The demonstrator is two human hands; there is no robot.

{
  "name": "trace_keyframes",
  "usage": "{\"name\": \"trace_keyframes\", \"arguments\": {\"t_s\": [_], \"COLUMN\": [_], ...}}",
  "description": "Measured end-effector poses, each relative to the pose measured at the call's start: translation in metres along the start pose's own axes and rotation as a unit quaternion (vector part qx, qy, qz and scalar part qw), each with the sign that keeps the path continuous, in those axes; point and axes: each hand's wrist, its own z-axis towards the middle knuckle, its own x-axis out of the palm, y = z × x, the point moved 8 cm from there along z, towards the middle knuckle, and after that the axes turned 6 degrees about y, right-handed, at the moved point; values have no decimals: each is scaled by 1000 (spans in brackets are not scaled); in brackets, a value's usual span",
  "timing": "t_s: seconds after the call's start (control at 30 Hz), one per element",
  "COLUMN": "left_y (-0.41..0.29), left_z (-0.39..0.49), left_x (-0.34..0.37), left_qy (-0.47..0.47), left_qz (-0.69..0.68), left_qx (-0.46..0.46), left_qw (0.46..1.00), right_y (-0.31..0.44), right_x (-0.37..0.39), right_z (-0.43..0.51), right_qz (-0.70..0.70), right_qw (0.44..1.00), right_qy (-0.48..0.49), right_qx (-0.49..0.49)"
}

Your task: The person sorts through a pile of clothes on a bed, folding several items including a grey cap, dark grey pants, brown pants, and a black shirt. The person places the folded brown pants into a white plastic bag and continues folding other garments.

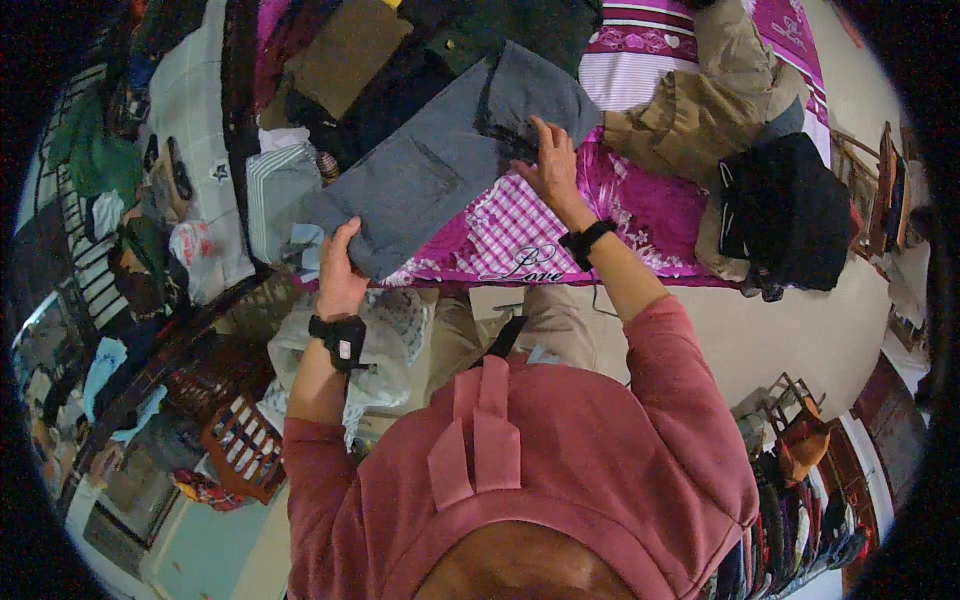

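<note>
A folded grey garment (442, 176), which looks like trousers, lies slantwise on a pink patterned cloth (645, 202) in front of me. At its lower left end, my left hand (341, 270) touches the fabric; whether the fingers grip it is hard to see. My right hand (553, 165) rests at the garment's right part, fingers spread over the grey cloth near its folded-over end. Dark clothing (495, 30) lies just beyond the garment.
Khaki trousers (675, 112) and a folded black garment (784, 214) lie to the right. A striped grey folded cloth (281, 199) is at the left. Below stand a clear plastic bag (375, 360) and a brown slatted basket (247, 442). Clothes hang on a rack (795, 517) at lower right.
</note>
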Motion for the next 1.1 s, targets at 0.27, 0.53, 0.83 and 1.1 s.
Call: {"name": "trace_keyframes", "arguments": {"t_s": [0.27, 0.53, 0.83, 1.1], "left_y": [22, 37, 35, 7], "left_z": [-15, -13, 15, -68], "left_x": [-36, -126, -165, 89], "left_qy": [-26, -34, 160, 332], "left_qz": [105, 21, 475, 511], "left_qx": [-5, -76, 67, 248], "left_qw": [994, 996, 863, 753], "right_y": [-75, -125, -72, 103], "right_x": [51, -74, -173, -156], "right_z": [40, -18, -150, -166], "right_qz": [-219, 546, 648, 601], "right_qw": [972, 804, 746, 777], "right_qy": [67, 45, 5, 188], "right_qx": [-56, 231, 153, -2]}}
